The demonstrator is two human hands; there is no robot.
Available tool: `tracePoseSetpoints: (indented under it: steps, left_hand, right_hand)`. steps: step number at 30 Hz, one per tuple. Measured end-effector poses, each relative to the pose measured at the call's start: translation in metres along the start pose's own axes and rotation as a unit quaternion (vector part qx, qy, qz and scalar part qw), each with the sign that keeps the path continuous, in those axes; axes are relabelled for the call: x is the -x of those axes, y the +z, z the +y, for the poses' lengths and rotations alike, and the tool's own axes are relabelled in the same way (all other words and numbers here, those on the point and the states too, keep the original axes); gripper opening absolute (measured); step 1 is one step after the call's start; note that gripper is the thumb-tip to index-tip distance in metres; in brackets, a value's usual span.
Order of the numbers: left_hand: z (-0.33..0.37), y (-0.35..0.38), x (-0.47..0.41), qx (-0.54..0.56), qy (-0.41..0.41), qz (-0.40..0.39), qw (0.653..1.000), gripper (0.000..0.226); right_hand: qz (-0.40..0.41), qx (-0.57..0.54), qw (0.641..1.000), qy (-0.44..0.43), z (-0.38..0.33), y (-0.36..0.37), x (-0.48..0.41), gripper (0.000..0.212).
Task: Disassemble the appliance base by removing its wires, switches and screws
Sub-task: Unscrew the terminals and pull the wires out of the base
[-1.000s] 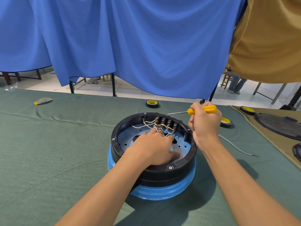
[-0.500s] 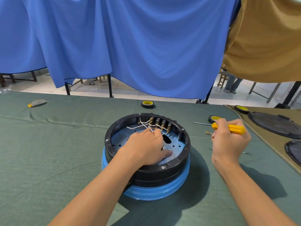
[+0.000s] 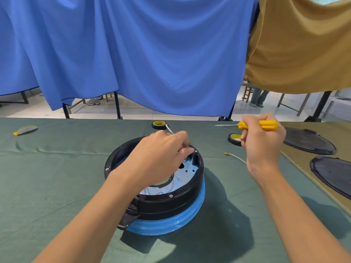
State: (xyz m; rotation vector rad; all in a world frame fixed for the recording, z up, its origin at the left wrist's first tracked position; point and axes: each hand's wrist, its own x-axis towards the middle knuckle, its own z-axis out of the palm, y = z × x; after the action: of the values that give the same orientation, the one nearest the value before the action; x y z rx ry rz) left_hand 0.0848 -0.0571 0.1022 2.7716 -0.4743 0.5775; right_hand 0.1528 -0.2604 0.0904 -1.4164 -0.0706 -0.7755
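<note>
While left hand (image 3: pixel 161 156) pinches wire (image 3: pixel 169 130), base (image 3: pixel 176 205) beneath (blue-rimmed).

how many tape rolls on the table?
2: far tape roll beyond the appliance base; near tape roll partly behind the right hand. More may hide behind that hand.

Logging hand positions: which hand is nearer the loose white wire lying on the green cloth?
Right. The right hand, gripping the yellow-handled screwdriver, is just beside the loose white wire; the left hand pinches a second white wire over the round black appliance base.
</note>
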Motion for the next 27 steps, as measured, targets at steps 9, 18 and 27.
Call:
tracePoseSetpoints:
  steps: [9,18,27]
  left_hand:
    - [0.021,0.012,0.003,0.156,0.062,0.038,0.985,0.012]
    - [0.013,0.008,0.004,0.222,0.045,-0.022,0.974,0.010]
    - [0.003,0.009,0.003,0.241,0.012,-0.050,0.969,0.016]
  right_hand:
    - [-0.210,0.233,0.943,-0.116,-0.029,-0.006,-0.006,0.022]
    - [-0.396,0.215,0.879,-0.155,-0.024,0.004,0.011,0.043]
    - [-0.359,0.267,0.881,-0.155,-0.024,-0.001,0.007,0.011]
